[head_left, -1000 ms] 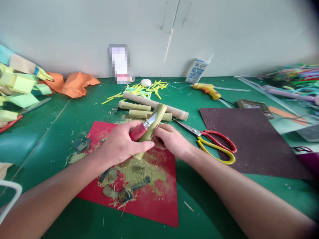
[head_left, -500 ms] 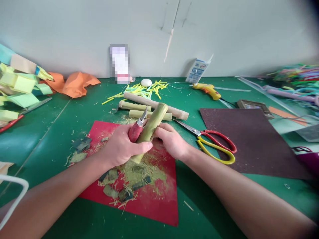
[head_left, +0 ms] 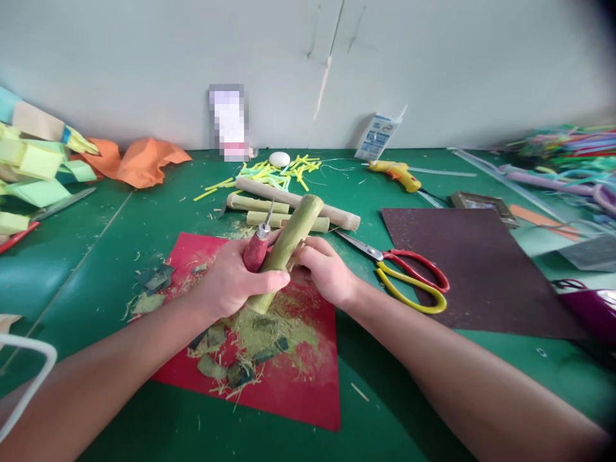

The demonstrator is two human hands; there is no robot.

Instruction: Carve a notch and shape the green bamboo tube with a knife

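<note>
My left hand (head_left: 235, 276) is closed around a pale green stalk (head_left: 293, 234), its thumb pressed across the lower part. In the same hand sits a red-handled craft knife (head_left: 256, 249), metal blade pointing up. From the other side my right hand (head_left: 327, 266) grips the stalk, thumb at its edge; its other fingers are mostly hidden. The stalk is tilted, upper end leaning away to the right. Beneath lies a red mat (head_left: 308, 401), strewn with green powder, fibres and dark cut pieces (head_left: 240, 374).
Shorter green stalks (head_left: 262, 204) and a long pale stick (head_left: 337, 215) lie behind my hands. Scissors (head_left: 411, 276) rest to the right, partly on a dark brown mat (head_left: 481, 269). A yellow glue gun (head_left: 397, 174) lies farther back. Folded paper (head_left: 41, 160) is piled left.
The knife in my left hand has turned more upright. Both hands keep hold of the stalk, and the whole view has shifted slightly.
</note>
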